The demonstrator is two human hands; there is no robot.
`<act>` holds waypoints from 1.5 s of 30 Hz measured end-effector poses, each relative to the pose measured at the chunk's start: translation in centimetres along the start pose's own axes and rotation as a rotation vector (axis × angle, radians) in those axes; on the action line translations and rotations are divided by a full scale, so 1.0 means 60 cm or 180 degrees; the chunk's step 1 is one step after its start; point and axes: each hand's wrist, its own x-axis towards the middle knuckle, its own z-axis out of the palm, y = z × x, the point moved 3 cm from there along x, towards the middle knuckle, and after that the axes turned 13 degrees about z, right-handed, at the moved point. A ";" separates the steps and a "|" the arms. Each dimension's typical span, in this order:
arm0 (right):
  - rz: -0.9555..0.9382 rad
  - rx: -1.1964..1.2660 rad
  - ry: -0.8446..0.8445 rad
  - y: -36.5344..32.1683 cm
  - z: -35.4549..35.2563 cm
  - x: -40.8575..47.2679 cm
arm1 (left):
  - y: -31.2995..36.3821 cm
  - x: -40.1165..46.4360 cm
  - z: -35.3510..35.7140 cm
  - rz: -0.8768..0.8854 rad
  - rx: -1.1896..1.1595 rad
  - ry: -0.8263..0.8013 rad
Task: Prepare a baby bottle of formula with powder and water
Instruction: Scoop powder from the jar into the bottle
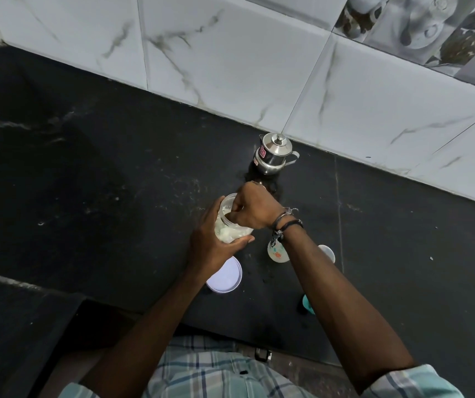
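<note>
Right hand (255,206): fingers inside the jar, grip hidden.
Left hand (216,239): wraps powder jar (227,225), tilted.
Bottle (277,249): upright, just right of jar, under the right wrist.

A home kitchen: a black stone countertop (92,156) runs along a wall of white marble-look tiles (230,53), and 1 small lidded steel pot (273,153) stands against that wall.

A black stone counter (92,156) (dusted with pale specks) meets a white marble-veined tile wall (230,61).
</note>
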 end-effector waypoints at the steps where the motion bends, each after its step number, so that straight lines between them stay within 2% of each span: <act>1: 0.0000 0.0121 -0.0050 0.003 -0.003 -0.001 | 0.002 0.000 -0.001 0.0002 -0.0010 0.0013; 8: 0.0132 0.0881 -0.0447 0.043 -0.023 -0.004 | 0.001 -0.001 0.000 0.0064 0.0038 0.0009; 14: 0.0197 0.1500 -0.0581 0.073 -0.036 -0.014 | 0.007 -0.003 -0.002 0.0046 0.0050 0.0105; 38: 0.0444 0.2783 -0.0329 0.173 -0.059 -0.057 | 0.030 -0.007 0.000 -0.0250 0.0126 -0.0040; 40: 0.0460 0.2875 -0.0301 0.191 -0.061 -0.069 | 0.046 -0.009 -0.002 -0.0024 0.0304 0.0057; 42: 0.0454 0.2955 -0.0204 0.211 -0.065 -0.085 | 0.072 -0.008 -0.001 0.0473 0.0385 0.0224; 45: 0.0485 0.3069 -0.0018 0.242 -0.071 -0.110 | 0.109 -0.007 0.013 0.0915 0.0148 0.0313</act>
